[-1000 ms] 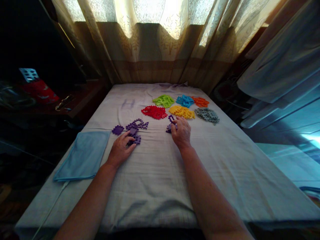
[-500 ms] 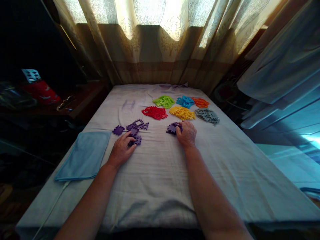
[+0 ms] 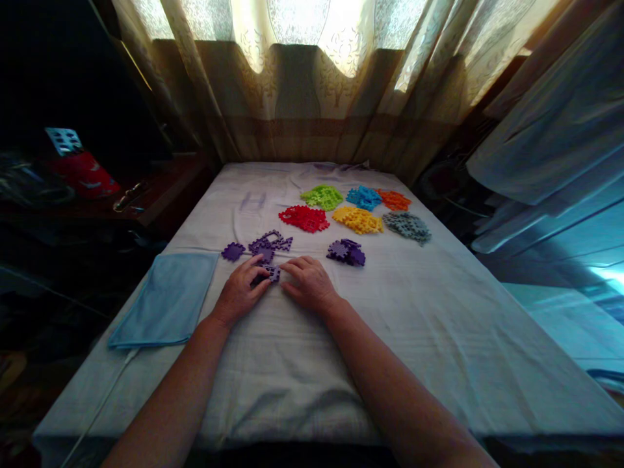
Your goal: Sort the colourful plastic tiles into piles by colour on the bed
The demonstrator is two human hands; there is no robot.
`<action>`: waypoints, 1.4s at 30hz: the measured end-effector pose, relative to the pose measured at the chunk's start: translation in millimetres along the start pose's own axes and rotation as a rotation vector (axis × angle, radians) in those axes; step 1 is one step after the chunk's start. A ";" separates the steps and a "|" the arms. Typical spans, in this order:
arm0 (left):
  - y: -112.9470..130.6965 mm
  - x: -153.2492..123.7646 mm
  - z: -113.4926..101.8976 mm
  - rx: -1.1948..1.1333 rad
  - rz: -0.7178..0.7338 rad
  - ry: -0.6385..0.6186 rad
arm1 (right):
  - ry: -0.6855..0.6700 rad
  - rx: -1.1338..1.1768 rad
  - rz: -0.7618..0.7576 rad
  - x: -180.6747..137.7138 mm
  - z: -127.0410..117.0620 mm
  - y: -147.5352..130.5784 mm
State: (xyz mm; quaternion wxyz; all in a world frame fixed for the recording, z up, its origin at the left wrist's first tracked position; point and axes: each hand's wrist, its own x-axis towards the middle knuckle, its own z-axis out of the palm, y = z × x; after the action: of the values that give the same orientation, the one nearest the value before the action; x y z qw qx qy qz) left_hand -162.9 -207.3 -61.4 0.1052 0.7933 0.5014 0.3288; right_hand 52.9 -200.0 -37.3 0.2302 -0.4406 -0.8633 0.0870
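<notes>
Both hands rest on the bed sheet around a small purple puzzle piece. My left hand lies over its left side with fingers curled on it. My right hand lies flat just right of it, fingertips touching its edge. More loose purple pieces lie just beyond the left hand. A small purple heap sits to the right of my right hand, apart from it.
Sorted heaps lie farther back: red, green, yellow, blue, orange, grey. A folded blue cloth lies at the bed's left edge. Curtains hang behind; a dark side table stands left.
My right hand let go of the purple heap and moved left to the small piece by my left hand. The left hand stayed in place.
</notes>
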 end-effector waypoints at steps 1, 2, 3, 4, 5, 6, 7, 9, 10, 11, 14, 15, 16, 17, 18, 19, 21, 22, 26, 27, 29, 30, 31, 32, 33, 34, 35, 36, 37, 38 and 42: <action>0.8 0.0 0.5 -0.012 -0.004 -0.010 | -0.030 -0.010 -0.006 1.1 1.9 -3.8; 1.5 0.0 0.9 -0.021 -0.005 -0.018 | -0.053 -0.020 -0.008 2.3 3.5 -6.7; 2.2 0.1 1.2 -0.028 -0.006 -0.022 | -0.070 -0.028 -0.008 3.5 4.8 -9.0; 2.8 0.3 1.4 -0.034 -0.003 -0.018 | -0.084 -0.036 -0.008 4.7 6.0 -10.8; 3.1 0.7 1.3 -0.038 0.000 -0.002 | -0.097 -0.043 -0.007 5.9 6.8 -12.3; 3.2 1.1 1.0 -0.039 0.001 0.025 | -0.108 -0.051 -0.007 6.9 7.4 -13.7; 3.0 1.5 0.4 -0.039 -0.005 0.058 | -0.117 -0.060 -0.007 7.8 7.8 -15.0; 1.5 2.6 -1.6 -0.031 -0.034 0.127 | -0.131 -0.081 -0.005 9.0 7.9 -17.2; 0.3 3.0 -2.8 -0.023 -0.057 0.157 | -0.134 -0.091 -0.003 9.3 7.8 -18.1; -1.1 3.3 -4.0 -0.015 -0.082 0.184 | -0.135 -0.099 0.000 9.5 7.6 -18.7; -5.7 3.5 -7.2 0.007 -0.150 0.247 | -0.127 -0.111 0.018 8.8 6.6 -18.3; -7.0 3.4 -7.8 0.013 -0.167 0.262 | -0.122 -0.113 0.029 8.3 6.2 -17.7; -8.1 3.1 -8.1 0.017 -0.181 0.271 | -0.116 -0.113 0.041 7.6 5.9 -17.0; -9.0 2.9 -8.1 0.020 -0.190 0.274 | -0.109 -0.110 0.050 6.9 5.6 -16.3; -9.7 2.6 -7.8 0.023 -0.196 0.273 | -0.102 -0.106 0.050 6.2 5.4 -15.8; -10.1 2.3 -7.3 0.024 -0.200 0.270 | -0.096 -0.099 0.042 5.7 5.3 -15.5; -10.6 1.9 -5.8 0.024 -0.201 0.265 | -0.089 -0.087 0.014 5.1 6.2 -15.8; -10.6 1.7 -5.1 0.022 -0.199 0.263 | -0.087 -0.085 0.004 5.2 7.1 -16.3; -10.6 1.6 -3.7 0.016 -0.201 0.256 | -0.071 -0.100 0.000 7.5 13.1 -18.1; -10.5 1.8 -3.7 0.016 -0.207 0.254 | -0.068 -0.109 -0.010 8.2 14.7 -18.4; -10.3 2.3 -4.2 0.017 -0.218 0.251 | -0.066 -0.128 -0.035 9.0 17.3 -19.3; -10.1 2.6 -4.5 0.016 -0.220 0.250 | -0.067 -0.137 -0.043 9.3 18.3 -19.9; -9.8 2.7 -4.7 0.014 -0.221 0.250 | -0.067 -0.145 -0.044 9.3 19.1 -20.6; -9.6 2.8 -4.9 0.013 -0.222 0.250 | -0.066 -0.149 -0.040 9.4 19.6 -21.2; -9.3 2.9 -5.1 0.012 -0.223 0.251 | -0.061 -0.149 -0.035 9.3 20.1 -21.6; -9.0 2.9 -5.2 0.012 -0.226 0.253 | -0.052 -0.144 -0.032 9.3 20.4 -21.7; -8.9 2.8 -5.2 0.014 -0.231 0.256 | -0.036 -0.136 -0.030 9.2 20.8 -21.3; -8.9 2.6 -5.1 0.016 -0.237 0.258 | -0.013 -0.127 -0.029 9.2 21.1 -20.2; -9.2 2.5 -5.0 0.018 -0.243 0.260 | 0.018 -0.118 -0.023 9.2 21.4 -18.4; -9.6 2.3 -4.8 0.020 -0.248 0.259 | 0.055 -0.111 -0.010 9.2 21.7 -15.9; -13.0 1.5 -3.6 0.036 -0.246 0.223 | 0.216 -0.108 0.103 8.9 19.2 -1.3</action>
State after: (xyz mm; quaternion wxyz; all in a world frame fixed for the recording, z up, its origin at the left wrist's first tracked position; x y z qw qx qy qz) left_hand -174.2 -200.3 -64.5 0.0741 0.6863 0.6092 0.3903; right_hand 38.3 -192.7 -50.8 0.2929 -0.5029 -0.8132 0.0040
